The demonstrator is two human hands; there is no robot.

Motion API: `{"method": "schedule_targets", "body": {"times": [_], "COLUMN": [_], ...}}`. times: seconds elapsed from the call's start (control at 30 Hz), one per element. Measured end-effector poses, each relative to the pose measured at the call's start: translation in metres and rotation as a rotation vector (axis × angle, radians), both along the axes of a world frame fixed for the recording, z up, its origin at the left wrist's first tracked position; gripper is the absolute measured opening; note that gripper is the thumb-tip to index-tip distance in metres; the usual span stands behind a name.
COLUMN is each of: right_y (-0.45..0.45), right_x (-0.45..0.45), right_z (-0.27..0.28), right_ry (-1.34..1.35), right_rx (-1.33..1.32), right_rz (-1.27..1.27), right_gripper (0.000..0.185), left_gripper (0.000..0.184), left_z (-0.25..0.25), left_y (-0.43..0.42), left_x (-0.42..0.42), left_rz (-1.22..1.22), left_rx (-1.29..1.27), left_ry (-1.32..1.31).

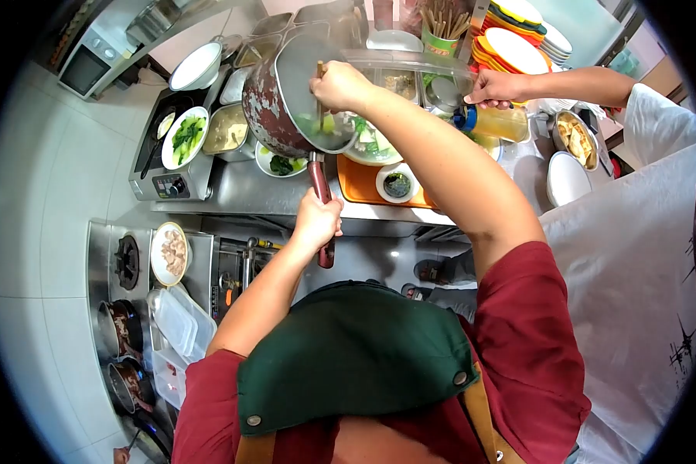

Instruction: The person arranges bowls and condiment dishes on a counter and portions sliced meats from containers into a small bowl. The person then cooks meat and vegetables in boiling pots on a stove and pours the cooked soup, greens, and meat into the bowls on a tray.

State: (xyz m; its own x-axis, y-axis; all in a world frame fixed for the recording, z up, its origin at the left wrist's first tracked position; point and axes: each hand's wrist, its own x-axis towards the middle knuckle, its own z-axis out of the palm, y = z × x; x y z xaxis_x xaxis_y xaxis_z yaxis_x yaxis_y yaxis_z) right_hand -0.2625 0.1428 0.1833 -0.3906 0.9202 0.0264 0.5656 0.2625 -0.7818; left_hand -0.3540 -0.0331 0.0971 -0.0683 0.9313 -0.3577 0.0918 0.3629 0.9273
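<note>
My left hand is wrapped round the dark red handle of a worn saucepan, which is tipped on its side over the counter. At the pan's mouth, my right hand grips wooden chopsticks that reach down along the opening. Below the pan's lip is a bowl of greens in pale liquid, on an orange tray. A small white bowl with dark contents sits on the same tray. Steam or glare blurs the inside of the pan.
A co-worker's hand at the right is by a blue-lidded jug. Bowls of greens stand left, over an induction cooker. Stacked plates and a chopstick holder are behind. Burners and pans line the lower left.
</note>
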Motion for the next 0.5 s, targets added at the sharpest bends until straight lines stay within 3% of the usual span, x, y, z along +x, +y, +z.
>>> {"method": "schedule_targets", "body": {"times": [0.2, 0.33, 0.5], "right_y": [0.003, -0.001, 0.005], "right_x": [0.027, 0.058, 0.083], "right_z": [0.021, 0.039, -0.003], "right_ry": [-0.138, -0.264, -0.147], "right_rx": [0.230, 0.156, 0.072], "right_rz": [-0.086, -0.134, -0.177], "right_gripper": [0.030, 0.028, 0.030], "left_gripper": [0.013, 0.013, 0.012], "left_z": [-0.001, -0.002, -0.001], "left_y": [0.000, 0.002, 0.003], "left_x": [0.001, 0.001, -0.001], "left_rz": [0.032, 0.030, 0.063], "left_rx": [-0.022, -0.007, -0.001], "left_ry": [-0.024, 0.043, 0.042]}}
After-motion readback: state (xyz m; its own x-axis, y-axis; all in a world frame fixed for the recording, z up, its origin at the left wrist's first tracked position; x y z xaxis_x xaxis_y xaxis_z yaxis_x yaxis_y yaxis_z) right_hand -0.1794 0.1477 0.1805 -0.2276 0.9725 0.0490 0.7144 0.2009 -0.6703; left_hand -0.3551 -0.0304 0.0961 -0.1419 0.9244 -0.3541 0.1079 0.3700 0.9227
